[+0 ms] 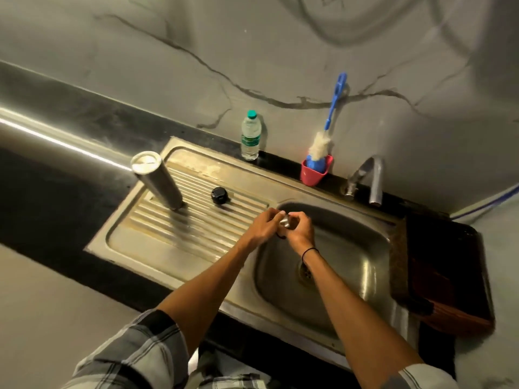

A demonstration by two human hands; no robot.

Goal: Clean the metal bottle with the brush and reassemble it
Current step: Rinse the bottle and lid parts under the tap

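The metal bottle (pixel 157 179) stands upside down on the ribbed drainboard, its flat base facing up. A black knob-like cap (pixel 220 195) lies on the drainboard to its right. My left hand (pixel 264 226) and my right hand (pixel 300 228) meet over the left rim of the basin. Both grip a small shiny metal lid piece (pixel 286 222) between the fingers, with a dark part showing under it. The bottle brush (pixel 323 141), with a blue handle and white bristles, stands in a red holder (pixel 314 172) against the wall.
A plastic water bottle (pixel 250 136) with a green cap stands at the back edge of the sink. The steel tap (pixel 370 178) arches over the basin (pixel 351 256), no water visible. A brown board (pixel 443 276) lies right of the basin.
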